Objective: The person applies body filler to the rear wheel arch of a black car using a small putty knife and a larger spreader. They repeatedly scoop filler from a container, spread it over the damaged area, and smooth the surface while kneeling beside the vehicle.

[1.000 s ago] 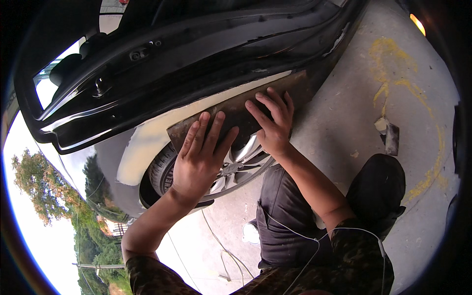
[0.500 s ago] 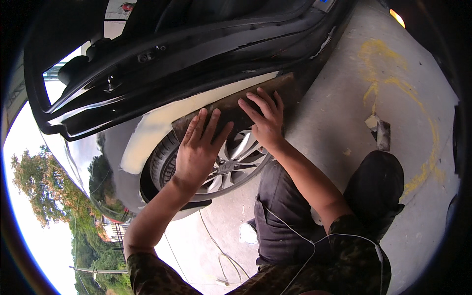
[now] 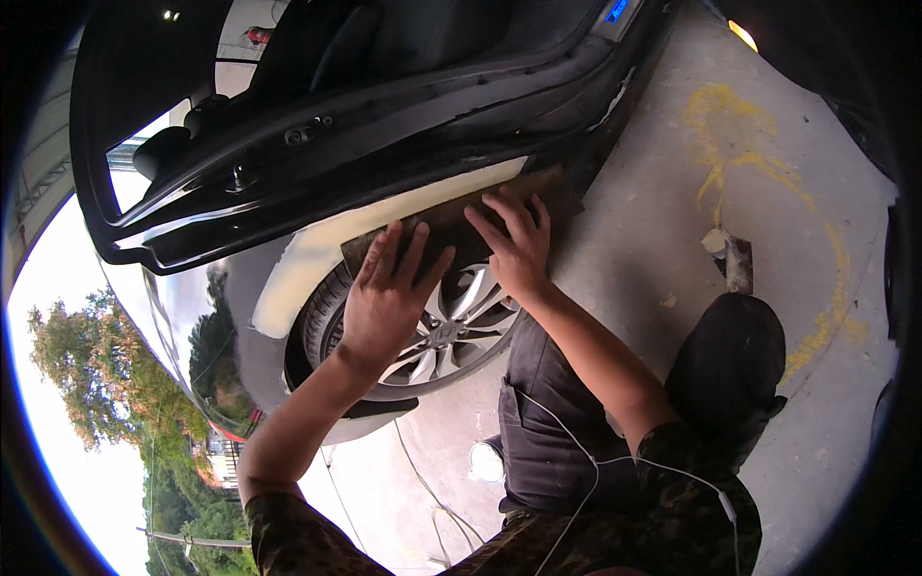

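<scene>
My left hand [image 3: 387, 302] lies with fingers spread on a dark brown flat strip [image 3: 447, 225]. Farther along the same strip, the spread fingers of my right hand [image 3: 520, 254] press near its right end. Neither hand wraps round it. The strip, whose material I cannot make out, lies along the wheel arch of a black car, just below a band of cream-coloured filler [image 3: 296, 261]. Part of the filler may be hidden under it. Below my hands is the car's wheel [image 3: 447, 334], with silver spokes; my left hand and forearm cover some of the tyre.
Above the filler is the car's black door opening [image 3: 317, 182] with a latch striker. On the concrete floor [image 3: 634, 250] at right are yellow marks and a small worn block [image 3: 738, 266]. A white cable [image 3: 562, 432] crosses my legs; a round white can [image 3: 486, 462] stands beside them.
The view has turned slightly, shifting the car and floor in the picture. Both hands stay flat on the strip; its right end now sits a little lower in view.
</scene>
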`<state>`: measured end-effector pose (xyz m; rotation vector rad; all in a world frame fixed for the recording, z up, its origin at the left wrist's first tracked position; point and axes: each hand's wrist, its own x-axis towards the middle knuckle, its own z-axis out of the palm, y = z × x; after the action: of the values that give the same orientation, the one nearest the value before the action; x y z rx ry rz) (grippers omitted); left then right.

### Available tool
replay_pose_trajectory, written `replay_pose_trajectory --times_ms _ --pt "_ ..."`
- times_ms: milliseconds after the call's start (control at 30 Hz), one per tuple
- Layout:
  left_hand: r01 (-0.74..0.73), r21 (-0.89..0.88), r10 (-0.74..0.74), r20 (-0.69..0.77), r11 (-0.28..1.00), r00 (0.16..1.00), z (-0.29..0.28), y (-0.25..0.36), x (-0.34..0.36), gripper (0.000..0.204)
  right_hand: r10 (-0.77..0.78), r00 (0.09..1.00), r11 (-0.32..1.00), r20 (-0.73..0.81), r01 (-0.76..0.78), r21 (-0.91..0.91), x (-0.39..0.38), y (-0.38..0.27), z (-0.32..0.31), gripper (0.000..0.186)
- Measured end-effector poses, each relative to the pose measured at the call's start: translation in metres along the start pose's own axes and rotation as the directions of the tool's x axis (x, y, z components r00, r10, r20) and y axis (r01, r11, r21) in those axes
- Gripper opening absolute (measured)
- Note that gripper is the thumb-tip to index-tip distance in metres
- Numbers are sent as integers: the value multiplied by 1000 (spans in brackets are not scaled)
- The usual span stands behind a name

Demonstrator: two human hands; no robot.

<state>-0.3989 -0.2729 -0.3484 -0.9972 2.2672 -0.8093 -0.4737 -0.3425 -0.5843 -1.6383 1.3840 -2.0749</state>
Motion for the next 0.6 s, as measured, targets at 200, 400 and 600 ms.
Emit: replay_pose_trajectory --times_ms 200,400,600 --pt "2 81 1 -41 997 999 6 -12 11 54 1 1000 1000 -17 0 2 10 7 12 60" --pt "-2 87 4 -24 996 1000 11 -19 13 54 14 998 1000 -56 -13 21 10 5 22 67" --pt "1 63 1 -31 998 1000 17 -23 15 56 41 998 997 -42 -38 69 12 2 26 73"
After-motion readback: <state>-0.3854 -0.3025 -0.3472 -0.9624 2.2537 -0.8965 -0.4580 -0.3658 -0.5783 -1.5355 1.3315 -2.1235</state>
